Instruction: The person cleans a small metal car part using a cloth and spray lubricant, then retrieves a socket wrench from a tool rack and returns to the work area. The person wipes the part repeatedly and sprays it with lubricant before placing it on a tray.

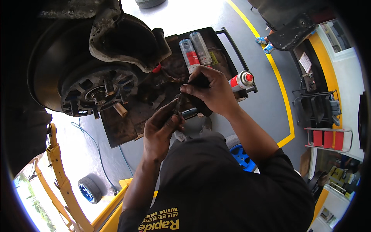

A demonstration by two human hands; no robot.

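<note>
In front of my body, above the near edge of a work cart, my left hand (pixel 161 125) is closed with a small dark, greasy part (pixel 180 102) between thumb and fingers. My right hand (pixel 210 88) meets it from the right, its thumb and fingers pinched together close to the part's upper end. Below the right palm hangs a dark, limp piece (pixel 200 105), apparently held by that hand; whether it is rag or sandpaper I cannot tell. To the left is a bare wheel hub (pixel 99 94) with studs, in front of a round brake disc or backing plate (pixel 42 73).
On the dark-topped cart (pixel 119 131) stand spray cans (pixel 189 54), and another can (pixel 243 80) lies near its right rail. A yellow lift arm (pixel 58 166) rises at the left. A blue-rimmed wheel (pixel 240 154) and another wheel (pixel 89 189) are on the floor, with a hose (pixel 96 147).
</note>
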